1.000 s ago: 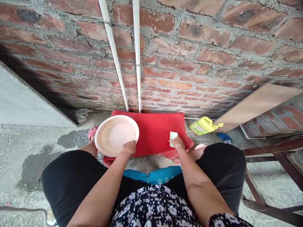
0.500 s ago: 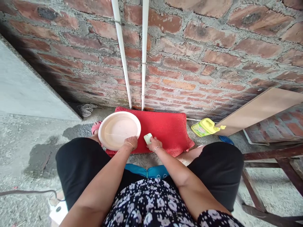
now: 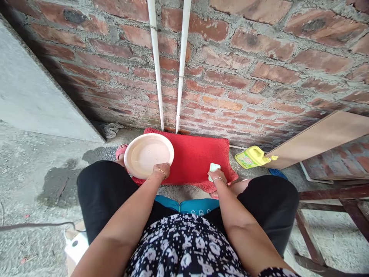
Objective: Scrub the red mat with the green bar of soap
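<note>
My left hand is closed on the near right rim of a round cream basin, which holds clear, shallow water. The basin stands on the left end of a red textured mat. Toward the mat's right end, my right hand grips a small pale green scrub brush with rounded corners. Its flat back faces up against the red; any bristles underneath are hidden. Both wrists wear thin bracelets.
A yellow detergent bottle lies tilted right of the mat. Brick wall and two white pipes rise behind. A tan board leans at right, near a dark wooden frame. White rope lies at left.
My right hand has slid the scrub brush rightward across the mat, from near the basin to near the mat's right end. My left hand stays on the basin rim. The view has shifted slightly.
</note>
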Demonstrator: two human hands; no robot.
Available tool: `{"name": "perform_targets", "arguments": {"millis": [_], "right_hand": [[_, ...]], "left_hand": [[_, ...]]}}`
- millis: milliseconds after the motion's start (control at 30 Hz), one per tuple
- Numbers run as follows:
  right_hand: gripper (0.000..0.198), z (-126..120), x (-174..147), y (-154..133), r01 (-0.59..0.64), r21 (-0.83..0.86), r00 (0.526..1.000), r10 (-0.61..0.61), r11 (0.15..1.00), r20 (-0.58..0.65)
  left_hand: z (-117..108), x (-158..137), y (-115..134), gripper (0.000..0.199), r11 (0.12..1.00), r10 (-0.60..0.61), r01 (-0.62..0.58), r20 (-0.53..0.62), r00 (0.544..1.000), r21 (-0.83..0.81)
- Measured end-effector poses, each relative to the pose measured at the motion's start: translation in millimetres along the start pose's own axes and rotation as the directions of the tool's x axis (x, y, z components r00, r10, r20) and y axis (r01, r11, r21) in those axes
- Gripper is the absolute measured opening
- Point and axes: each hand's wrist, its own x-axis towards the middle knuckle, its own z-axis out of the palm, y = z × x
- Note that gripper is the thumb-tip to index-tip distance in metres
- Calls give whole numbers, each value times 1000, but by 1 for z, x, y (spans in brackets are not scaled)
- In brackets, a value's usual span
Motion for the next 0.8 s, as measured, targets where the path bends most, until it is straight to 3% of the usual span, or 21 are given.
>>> {"name": "perform_targets", "arguments": {"millis": [100, 200, 300, 367, 433, 533, 633, 700, 800], "right_hand": [[54, 13, -21, -41, 165, -42, 986, -163, 985, 34], [54, 31, -45, -79, 400, -84, 914, -390, 913, 113], [53, 41, -56, -94, 483, -114, 869, -460, 868, 184], [53, 38, -51, -83, 460, -136, 882, -434, 878, 184], [55, 27, -38, -58, 370, -147, 925, -349, 918, 149], [55, 6, -16, -10, 116, -131, 990, -104, 985, 97], [54, -10, -3, 20, -104, -90, 991, 111, 991, 80], [53, -12, -1, 16, -102, -42, 992, 105, 994, 70], [50, -9, -5, -25, 74, 15, 996, -75, 997, 55]], "left_hand": [[0, 0, 1, 39, 1000, -3, 3, 0, 1000, -9], [0, -2, 1, 39, 1000, -2, 2, -1, 1000, -15], [0, -4, 1, 39, 1000, 1, -1, -3, 1000, -12], [-1, -4, 2, 39, 1000, 4, -4, -1, 1000, -7], [-1, -3, 3, 39, 1000, 8, -8, 5, 1000, 1], [-4, 1, 6, 39, 1000, 15, -15, 19, 1000, 14], [-8, 3, 9, 38, 1000, 18, -19, 35, 999, 18], [-9, 4, 9, 37, 1000, 20, -21, 38, 999, 13], [-9, 2, 8, 36, 1000, 25, -25, 25, 999, -3]]}}
